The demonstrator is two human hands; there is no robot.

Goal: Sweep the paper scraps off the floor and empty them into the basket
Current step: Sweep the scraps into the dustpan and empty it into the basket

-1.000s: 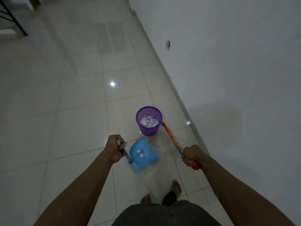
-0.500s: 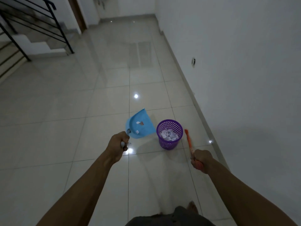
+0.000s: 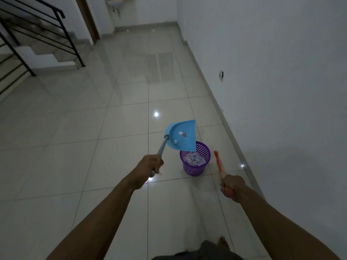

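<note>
A person's left hand (image 3: 150,165) curls tight round the grey handle (image 3: 162,147) of a blue dustpan (image 3: 185,142), which is held raised and tilted over the far-left rim of the purple basket (image 3: 193,170). The basket stands on the tiled floor (image 3: 93,128), just beyond and between the hands. A few paper scraps (image 3: 180,133) cling inside the pan, and more lie heaped in the basket. The right hand (image 3: 231,186) is closed round an orange broom handle (image 3: 218,162) that slants to the floor just right of the basket. The pan's handle runs from the left hand away and rightward, so the tipping likely falls to that hand.
</note>
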